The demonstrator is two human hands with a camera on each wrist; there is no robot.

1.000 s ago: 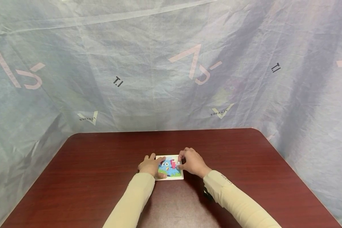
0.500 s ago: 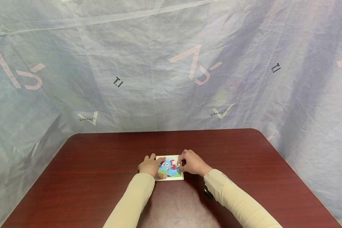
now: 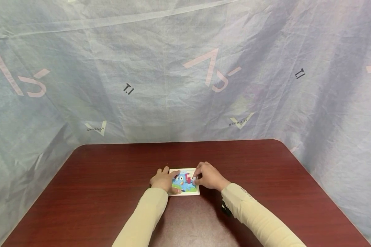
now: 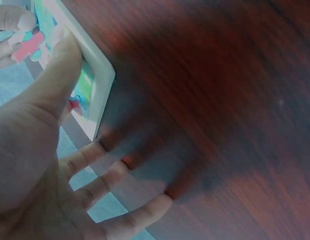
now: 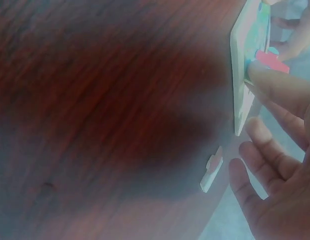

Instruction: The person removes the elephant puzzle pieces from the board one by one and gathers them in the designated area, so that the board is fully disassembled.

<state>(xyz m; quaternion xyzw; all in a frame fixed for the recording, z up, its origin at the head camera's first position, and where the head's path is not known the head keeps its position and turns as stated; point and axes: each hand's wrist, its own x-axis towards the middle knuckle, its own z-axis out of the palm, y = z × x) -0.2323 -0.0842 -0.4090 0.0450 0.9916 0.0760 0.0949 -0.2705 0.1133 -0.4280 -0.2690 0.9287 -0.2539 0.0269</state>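
A jigsaw puzzle (image 3: 180, 185) with a blue cartoon creature lies in a white-rimmed tray (image 3: 185, 194) on the table. My left hand (image 3: 161, 179) rests at the tray's left side, thumb over the picture; in the left wrist view its other fingers spread straight onto the table. On the tray's right side my right hand (image 3: 211, 176) bends over the puzzle, pinching a pink puzzle piece (image 5: 272, 61) between thumb and forefinger. That piece stands tilted over the picture, partly hidden by the fingers. The right hand's remaining fingers (image 5: 259, 130) are off the tray.
A loose puzzle piece (image 5: 212, 172) lies on the dark red wooden table (image 3: 111, 171) beside the tray, near the right hand. Grey printed cloth (image 3: 173, 75) hangs behind the table and along both sides.
My right hand has lowered slightly toward the front and the pink piece has shifted a little with it. The left hand and the tray have stayed in place.
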